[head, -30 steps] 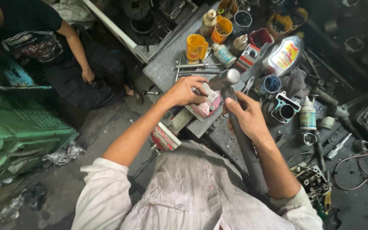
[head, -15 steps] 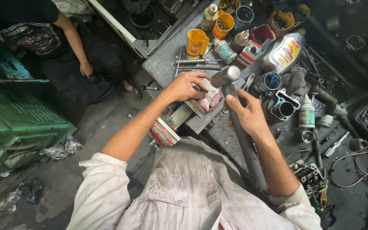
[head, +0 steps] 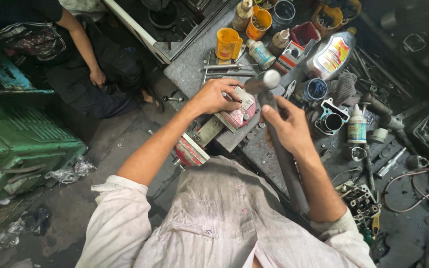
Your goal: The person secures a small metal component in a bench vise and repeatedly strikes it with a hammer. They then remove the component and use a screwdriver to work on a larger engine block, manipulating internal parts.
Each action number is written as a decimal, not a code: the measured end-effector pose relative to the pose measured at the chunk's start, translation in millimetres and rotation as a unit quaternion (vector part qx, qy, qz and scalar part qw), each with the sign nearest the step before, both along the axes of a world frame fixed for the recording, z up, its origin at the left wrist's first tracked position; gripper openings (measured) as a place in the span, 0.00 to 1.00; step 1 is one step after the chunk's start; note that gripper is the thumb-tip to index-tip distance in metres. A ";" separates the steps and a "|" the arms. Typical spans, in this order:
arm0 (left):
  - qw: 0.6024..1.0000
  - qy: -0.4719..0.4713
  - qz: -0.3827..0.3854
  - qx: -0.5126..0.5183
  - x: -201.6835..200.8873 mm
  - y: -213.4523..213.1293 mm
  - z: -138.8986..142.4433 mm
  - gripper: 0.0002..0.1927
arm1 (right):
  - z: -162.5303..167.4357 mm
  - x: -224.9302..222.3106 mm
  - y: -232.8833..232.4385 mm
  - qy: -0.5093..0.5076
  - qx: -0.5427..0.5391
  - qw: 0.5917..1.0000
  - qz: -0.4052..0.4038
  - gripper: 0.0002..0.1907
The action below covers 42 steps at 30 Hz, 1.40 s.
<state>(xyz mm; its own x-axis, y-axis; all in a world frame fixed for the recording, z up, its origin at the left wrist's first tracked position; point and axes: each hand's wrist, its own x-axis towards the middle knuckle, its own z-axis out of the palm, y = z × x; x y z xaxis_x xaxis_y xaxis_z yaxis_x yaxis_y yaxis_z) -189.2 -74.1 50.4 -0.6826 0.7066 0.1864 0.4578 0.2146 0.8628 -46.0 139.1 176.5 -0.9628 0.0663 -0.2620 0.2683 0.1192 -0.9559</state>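
While the head camera looks straight down over a pale, stained shirt point(head: 224, 223), the left hand point(head: 214, 95) lies curled on top of the red bench vise point(head: 222, 126), fingers pressed onto a flat part at the vise's jaws, though what exactly sits under the fingertips cannot be made out; the right hand point(head: 289, 126) is wrapped tight around the long grey handle of a hammer point(head: 274, 129), whose steel head is at the upper end, just beside the left hand and over the vise; the handle runs down along the right forearm toward the elbow; the vise is fixed at the near edge of the grey workbench point(head: 189, 69), its red screw end hanging off toward the floor; beyond the hands on the bench stand a yellow mug point(head: 228, 43), an orange cup point(head: 259, 22), a small spray can point(head: 261, 53) lying tilted, and a silver oil bottle point(head: 331, 54) lying on its side; to the right lie a blue-lidded tin point(head: 316, 89), a grey rag point(head: 343, 88), a metal engine casting point(head: 329, 118) and a small white bottle point(head: 357, 125) standing upright, amid scattered tools; at upper left another person point(head: 50, 54) in dark clothes squats on the concrete floor beside a green machine housing point(head: 21, 144).
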 end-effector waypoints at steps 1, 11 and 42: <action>1.000 0.000 -0.002 0.003 0.2 0.0 -0.4 0.11 | 0.4 -0.2 1.5 0.002 0.007 1.000 -0.005 0.16; 1.000 -0.014 -0.014 0.021 1.2 -0.5 6.9 0.10 | -9.6 -1.1 -9.1 -0.049 0.004 0.999 0.002 0.15; 0.994 -0.022 0.076 0.073 6.6 0.7 19.7 0.14 | -175.7 100.2 29.2 0.031 0.492 0.866 -0.082 0.26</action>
